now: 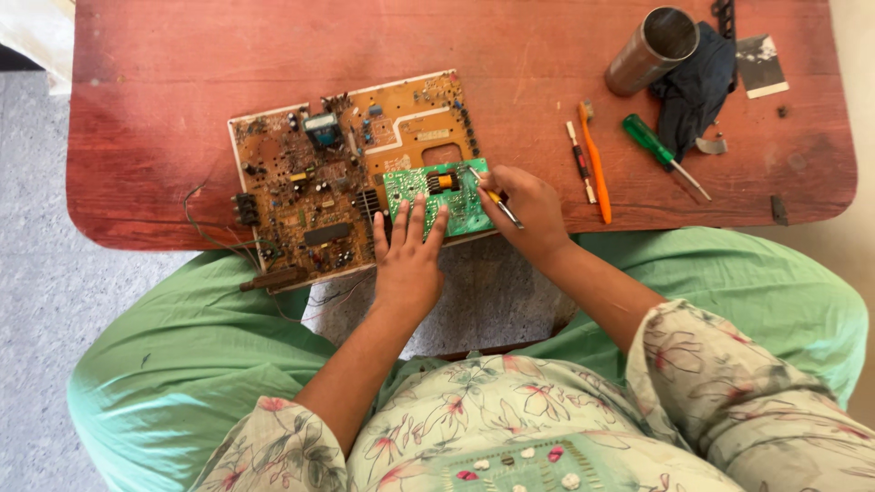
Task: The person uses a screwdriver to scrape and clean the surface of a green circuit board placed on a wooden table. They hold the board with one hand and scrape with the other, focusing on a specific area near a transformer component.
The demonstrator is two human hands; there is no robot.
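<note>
**Two hands, two boards at the table's near edge**

We look down on a small green circuit board (437, 196) lying atop the lower right corner of a larger brown circuit board (342, 173), both at the near edge of a worn red wooden table (164, 137). The green board's long axis runs left to right, slightly tilted up at its right end; the brown board follows the same slant and overhangs the table edge toward our lap. Our left hand (408, 260) lies flat, fingers spread apart and pointing away from us, pressing the green board's near edge. Our right hand (529, 210) is curled around a thin metal tool (497, 205), whose tip points up and left onto the green board. Bare table opens to the right before an orange toothbrush (597, 169), a small screwdriver (580, 159) and a green-handled screwdriver (661, 153); farther back sit a metal cylinder (649, 50) and dark cloth (697, 82)
</note>
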